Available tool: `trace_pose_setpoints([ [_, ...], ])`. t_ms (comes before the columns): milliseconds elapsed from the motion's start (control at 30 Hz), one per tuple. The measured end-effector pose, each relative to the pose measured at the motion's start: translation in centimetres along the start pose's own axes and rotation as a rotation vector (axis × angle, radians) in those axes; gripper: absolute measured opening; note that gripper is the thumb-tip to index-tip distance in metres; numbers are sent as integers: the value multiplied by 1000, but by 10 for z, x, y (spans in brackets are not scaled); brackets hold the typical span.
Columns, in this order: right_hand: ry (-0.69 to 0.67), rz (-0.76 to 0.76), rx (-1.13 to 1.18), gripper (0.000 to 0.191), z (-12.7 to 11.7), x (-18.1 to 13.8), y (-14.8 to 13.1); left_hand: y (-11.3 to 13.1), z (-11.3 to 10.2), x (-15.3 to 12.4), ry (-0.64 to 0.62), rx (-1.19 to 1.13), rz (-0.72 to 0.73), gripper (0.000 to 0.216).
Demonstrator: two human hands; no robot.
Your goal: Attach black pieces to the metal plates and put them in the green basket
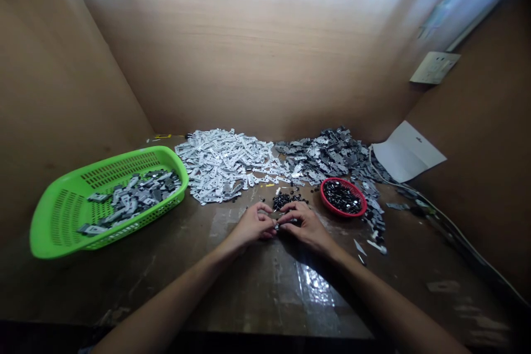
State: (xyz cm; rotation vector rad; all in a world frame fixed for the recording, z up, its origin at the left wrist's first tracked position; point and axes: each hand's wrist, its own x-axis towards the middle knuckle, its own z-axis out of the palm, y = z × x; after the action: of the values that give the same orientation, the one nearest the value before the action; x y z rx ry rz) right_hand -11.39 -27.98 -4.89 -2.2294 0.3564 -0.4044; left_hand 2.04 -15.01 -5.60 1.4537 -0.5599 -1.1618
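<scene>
My left hand [253, 225] and my right hand [302, 225] meet fingertip to fingertip at the middle of the worktable. Their fingers are pinched together on a small metal piece [277, 225] held between them; its shape is too small to make out. Just beyond the fingertips lies a small heap of black parts [285, 199]. A red dish [332, 204] with more black parts stands right of that heap, close to my right hand.
A green plastic basket [53, 221] holding grey metal pieces sits at the left. A pile of bright metal strips [219, 163] and a darker pile [332, 152] lie at the back. Cardboard walls enclose the table; a white paper [406, 149] and cable [452, 229] run along the right.
</scene>
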Motion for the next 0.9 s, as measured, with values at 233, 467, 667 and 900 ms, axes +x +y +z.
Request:
trace_pose_setpoints([
  [233, 52, -48, -14, 19, -7, -1, -5, 1, 0, 0, 11, -25, 7, 41],
  [467, 42, -154, -118, 14, -8, -3, -6, 3, 0, -2, 7, -40, 21, 41],
  [667, 33, -200, -168, 12, -6, -5, -5, 4, 1, -2, 4, -31, 15, 40],
  [900, 34, -246, -222, 13, -5, -6, -7, 3, 2, -3, 4, -37, 27, 39],
])
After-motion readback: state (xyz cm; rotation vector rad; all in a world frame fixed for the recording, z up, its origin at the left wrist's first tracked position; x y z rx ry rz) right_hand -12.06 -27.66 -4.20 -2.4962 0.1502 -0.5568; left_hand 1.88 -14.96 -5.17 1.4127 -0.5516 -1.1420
